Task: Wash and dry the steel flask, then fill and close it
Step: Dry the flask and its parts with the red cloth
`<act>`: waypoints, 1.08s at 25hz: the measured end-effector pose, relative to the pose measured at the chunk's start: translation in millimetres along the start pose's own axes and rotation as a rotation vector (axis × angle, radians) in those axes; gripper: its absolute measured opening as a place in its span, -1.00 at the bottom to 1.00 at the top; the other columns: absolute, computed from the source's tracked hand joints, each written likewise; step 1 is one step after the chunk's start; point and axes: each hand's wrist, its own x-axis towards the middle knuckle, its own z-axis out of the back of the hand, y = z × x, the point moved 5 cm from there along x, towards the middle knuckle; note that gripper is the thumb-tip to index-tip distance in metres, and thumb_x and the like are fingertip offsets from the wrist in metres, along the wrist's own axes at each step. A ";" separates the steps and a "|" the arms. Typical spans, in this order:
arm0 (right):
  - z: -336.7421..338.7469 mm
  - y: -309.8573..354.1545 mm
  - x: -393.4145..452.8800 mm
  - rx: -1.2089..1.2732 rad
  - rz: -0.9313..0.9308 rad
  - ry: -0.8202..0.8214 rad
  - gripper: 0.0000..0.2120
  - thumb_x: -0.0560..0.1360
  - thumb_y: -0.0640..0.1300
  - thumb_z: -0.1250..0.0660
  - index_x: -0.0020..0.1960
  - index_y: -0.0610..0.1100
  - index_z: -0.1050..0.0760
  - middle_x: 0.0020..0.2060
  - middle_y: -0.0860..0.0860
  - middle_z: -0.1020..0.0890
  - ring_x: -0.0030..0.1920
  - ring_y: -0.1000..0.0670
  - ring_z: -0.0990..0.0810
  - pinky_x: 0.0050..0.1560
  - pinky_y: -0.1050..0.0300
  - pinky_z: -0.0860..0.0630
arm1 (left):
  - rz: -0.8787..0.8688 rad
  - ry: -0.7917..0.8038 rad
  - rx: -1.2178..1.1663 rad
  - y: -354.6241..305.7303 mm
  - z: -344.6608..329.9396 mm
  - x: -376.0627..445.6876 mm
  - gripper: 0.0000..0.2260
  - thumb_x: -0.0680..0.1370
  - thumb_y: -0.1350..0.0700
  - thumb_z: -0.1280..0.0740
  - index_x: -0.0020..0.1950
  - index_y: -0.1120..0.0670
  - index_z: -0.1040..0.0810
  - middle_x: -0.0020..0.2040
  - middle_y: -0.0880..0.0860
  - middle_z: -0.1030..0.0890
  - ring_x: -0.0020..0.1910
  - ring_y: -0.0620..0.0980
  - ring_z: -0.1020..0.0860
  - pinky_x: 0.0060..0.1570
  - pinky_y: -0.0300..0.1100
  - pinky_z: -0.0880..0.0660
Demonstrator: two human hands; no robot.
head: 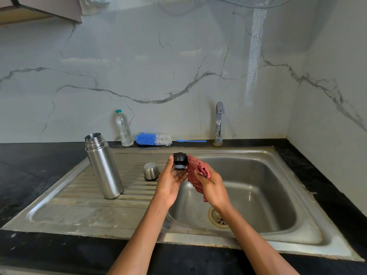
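Holding a black stopper (180, 160) above the sink's (264, 155) left basin edge, the left hand (172, 180) gripped it with thumb on the near-left side and fingers curled under its grey lower part. The right hand (213, 185) was clenched on a red checked cloth (195, 171), bunched against the stopper's right side, with one corner of the cloth hanging down over the basin.

The steel flask (103, 165) stood upright and uncapped on the sink's ribbed drainboard, well left of the hands, its threaded mouth bare. A small steel cup lid (151, 171) sat mouth-down on the drainboard between the flask and the left hand, near the hand.

Behind the sink, on the dark desk (29, 165) against the marble wall: a clear plastic water bottle (123, 129) with a teal cap, standing; just right of it a blue and white bottle brush (154, 139) lying flat, handle pointing toward the tap (219, 122) at the sink's back rim. The drain (219, 219) showed in the basin floor beneath the right wrist.
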 end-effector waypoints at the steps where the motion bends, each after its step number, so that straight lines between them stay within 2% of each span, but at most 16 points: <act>1: -0.7 1.5 -0.9 -0.078 0.020 0.015 -0.55 0.64 -0.10 -0.23 0.35 0.42 -0.44 0.16 0.28 -0.66 0.13 0.11 -0.66 -0.34 0.18 -0.51 | -0.011 -0.004 0.014 -0.4 1.2 0.5 -0.48 0.48 -0.16 -0.43 0.28 0.19 -0.59 0.03 0.19 -0.67 0.00 0.08 -0.62 0.13 -0.02 -0.55; 3: 0.8 4.4 -2.4 -0.140 0.016 0.016 -0.50 0.63 -0.10 -0.21 0.41 0.43 -0.38 0.21 0.32 -0.62 0.12 0.17 -0.64 -0.37 0.32 -0.43 | -0.052 -0.003 0.054 -1.0 3.4 1.5 -0.50 0.48 -0.13 -0.45 0.27 0.18 -0.59 0.02 0.15 -0.67 -0.04 0.06 -0.62 0.07 -0.02 -0.55; 7: 5.5 7.1 -4.9 -0.123 -0.039 -0.002 -0.55 0.66 -0.11 -0.20 0.41 0.35 -0.43 0.10 0.26 -0.66 -0.04 0.36 -0.62 -0.40 0.32 -0.46 | -0.170 -0.034 0.234 -1.6 3.6 2.7 -0.70 0.59 -0.09 -0.37 0.21 0.08 -0.55 0.02 0.13 -0.69 -0.07 0.06 -0.62 0.01 -0.01 -0.54; 9: 5.3 8.6 -6.0 -0.108 -0.045 -0.003 -0.55 0.66 -0.11 -0.20 0.43 0.35 -0.42 0.09 0.23 -0.66 -0.11 0.32 -0.63 -0.47 0.29 -0.44 | -0.219 -0.062 0.343 -1.0 2.8 1.9 -0.63 0.55 -0.17 -0.37 0.22 0.05 -0.57 0.07 0.13 -0.71 -0.04 0.03 -0.63 0.01 -0.04 -0.56; 13: 2.7 6.5 -4.6 -0.095 -0.049 0.011 -0.57 0.68 -0.07 -0.19 0.46 0.34 -0.38 0.11 0.31 -0.62 0.00 0.30 -0.62 -0.54 0.21 -0.43 | -0.248 -0.036 0.443 2.4 -2.1 0.2 -0.57 0.49 -0.18 -0.42 0.23 0.06 -0.63 0.08 0.07 -0.72 0.08 0.04 -0.67 0.06 -0.08 -0.59; 14: 3.0 5.4 -3.9 -0.092 -0.052 0.008 -0.57 0.68 -0.06 -0.19 0.46 0.34 -0.38 0.11 0.31 -0.62 0.01 0.31 -0.62 -0.54 0.18 -0.45 | -0.245 -0.022 0.440 2.5 -2.6 0.7 -0.58 0.49 -0.17 -0.43 0.23 0.06 -0.64 0.08 0.08 -0.72 0.11 0.06 -0.68 0.12 -0.04 -0.60; 16: 3.8 2.4 -2.4 -0.096 -0.054 0.001 -0.57 0.67 -0.05 -0.19 0.44 0.38 -0.38 0.09 0.24 -0.66 -0.02 0.19 -0.66 -0.52 0.12 -0.48 | -0.227 0.030 0.427 2.9 -3.6 1.8 -0.60 0.49 -0.11 -0.46 0.24 0.08 -0.65 0.11 0.10 -0.72 0.15 0.07 -0.67 0.24 0.00 -0.57; 19: 5.4 -7.3 2.4 -0.061 -0.076 -0.018 -0.58 0.66 -0.03 -0.21 0.40 0.40 -0.41 -0.01 0.08 -0.71 -0.20 0.08 -0.64 -0.53 0.11 -0.44 | -0.210 0.133 0.482 2.5 -7.4 0.4 -0.68 0.53 0.08 -0.49 0.28 0.04 -0.64 0.16 0.09 -0.71 0.22 0.05 -0.64 0.28 -0.06 -0.53; 21: 6.9 -13.8 6.3 -0.015 -0.092 -0.034 -0.62 0.64 0.00 -0.22 0.36 0.40 -0.45 -0.05 -0.02 -0.72 -0.22 -0.11 -0.65 -0.48 0.01 -0.49 | -0.205 0.172 0.533 1.9 -9.8 -2.0 -0.66 0.54 0.22 -0.48 0.30 0.01 -0.62 0.16 0.07 -0.71 0.17 0.01 -0.65 0.21 -0.15 -0.55; 23: 8.0 -17.1 9.9 0.059 -0.084 -0.042 -0.66 0.63 0.00 -0.24 0.32 0.35 -0.52 -0.01 -0.10 -0.72 -0.04 -0.29 -0.68 -0.22 -0.27 -0.61 | -0.209 0.165 0.586 0.2 -10.3 -3.2 -0.60 0.54 0.21 -0.49 0.34 -0.05 -0.58 0.16 0.04 -0.70 0.12 -0.03 -0.65 0.10 -0.25 -0.55; 25: 10.5 -17.8 12.1 0.126 -0.082 -0.054 -0.68 0.65 -0.05 -0.24 0.30 0.27 -0.57 0.00 -0.08 -0.73 0.03 -0.27 -0.69 0.03 -0.34 -0.60 | -0.219 0.142 0.604 -2.0 -9.8 -4.4 -0.49 0.52 0.15 -0.52 0.42 -0.08 -0.47 0.19 -0.01 -0.68 0.15 -0.09 -0.64 0.10 -0.27 -0.55; 27: 14.2 -18.2 14.1 0.169 -0.092 -0.072 -0.68 0.66 -0.13 -0.25 0.27 0.21 -0.61 -0.04 -0.10 -0.74 -0.05 -0.22 -0.71 0.02 -0.31 -0.60 | -0.211 0.082 0.560 -2.7 -7.8 -4.5 -0.49 0.52 0.14 -0.52 0.39 -0.06 -0.41 0.18 -0.04 -0.67 0.12 -0.15 -0.63 0.12 -0.24 -0.52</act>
